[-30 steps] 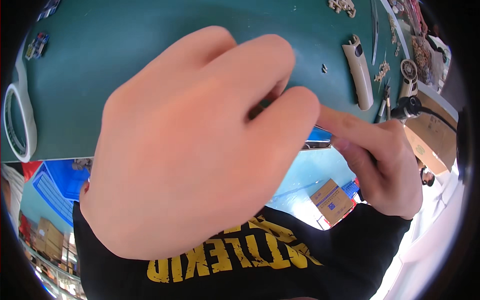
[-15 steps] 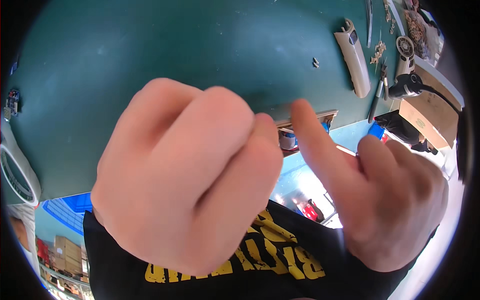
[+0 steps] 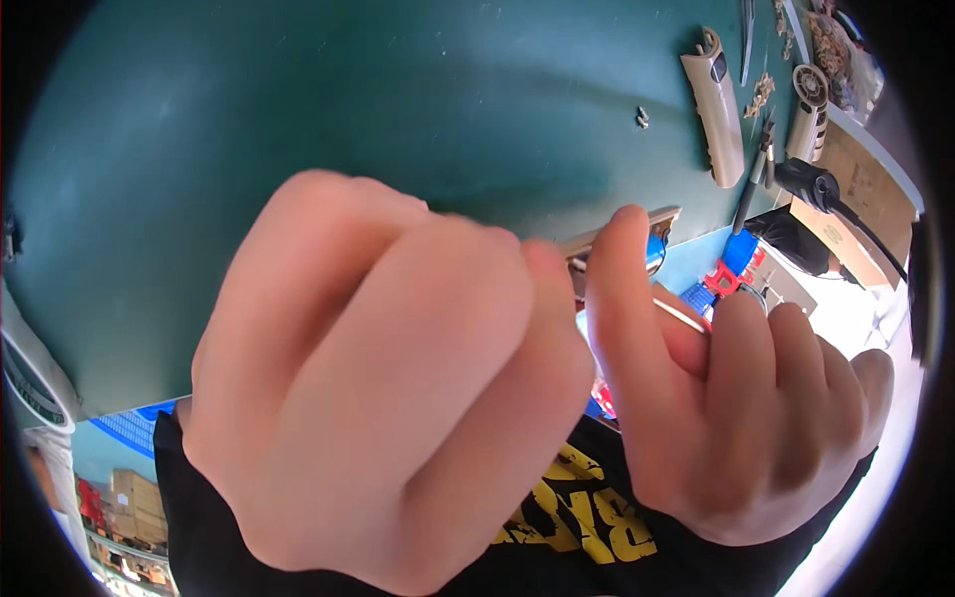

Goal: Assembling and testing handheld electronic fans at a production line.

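Close work at the beige casing (image 3: 665,223)!

Left hand (image 3: 388,388) curled tight at the casing's left end, by the green table's (image 3: 298,90) near edge — grip hidden, can't tell. Right hand (image 3: 741,438): forefinger raised in front of it, others half-bent — any hold, can't tell.

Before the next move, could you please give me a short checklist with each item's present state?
1. Casing fully in view: not ok; the hands cover part of it.
2. Blue part seated properly: cannot tell; mostly hidden.
3. Left hand gripping securely: cannot tell; its hold is hidden.
4. Right hand gripping the white strip: cannot tell; contact is unclear.
5. Small parts apart from both hands: ok, on the table.
6. Pliers apart from both hands: ok.
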A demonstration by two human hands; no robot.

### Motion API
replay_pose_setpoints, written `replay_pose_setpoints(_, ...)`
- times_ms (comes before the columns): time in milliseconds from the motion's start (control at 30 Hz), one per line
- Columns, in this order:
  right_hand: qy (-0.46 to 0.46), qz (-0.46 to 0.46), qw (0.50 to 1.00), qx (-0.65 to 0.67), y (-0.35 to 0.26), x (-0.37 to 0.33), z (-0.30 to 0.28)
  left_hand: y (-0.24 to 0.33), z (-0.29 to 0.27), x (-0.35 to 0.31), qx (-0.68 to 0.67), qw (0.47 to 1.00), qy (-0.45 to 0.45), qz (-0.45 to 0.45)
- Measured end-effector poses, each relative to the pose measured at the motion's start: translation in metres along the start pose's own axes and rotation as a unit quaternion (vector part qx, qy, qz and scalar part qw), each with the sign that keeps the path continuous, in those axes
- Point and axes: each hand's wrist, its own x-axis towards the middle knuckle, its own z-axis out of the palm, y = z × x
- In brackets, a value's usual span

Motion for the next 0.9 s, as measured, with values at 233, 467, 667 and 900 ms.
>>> replay_pose_setpoints(233,-0.101,0.086,0.985,0.109,-0.007,-0.009,-0.012,-0.023,0.024,0.036,0.010,0.999,-0.026,0.032)
replay_pose_setpoints(467,0.109,0.081,0.738,0.661,-0.007,-0.025,0.044,-0.009,0.017,0.035,0.045,0.997,-0.056,-0.024)
replay_pose_setpoints(667,0.295,0.000,0.093,0.951,-0.009,-0.101,0.097,-0.002,0.004,0.039,0.068,0.995,-0.067,-0.037)
replay_pose_setpoints(900,0.288,-0.121,0.059,0.948,-0.022,-0.085,0.111,0.001,0.010,0.041,0.057,0.995,-0.071,-0.048)
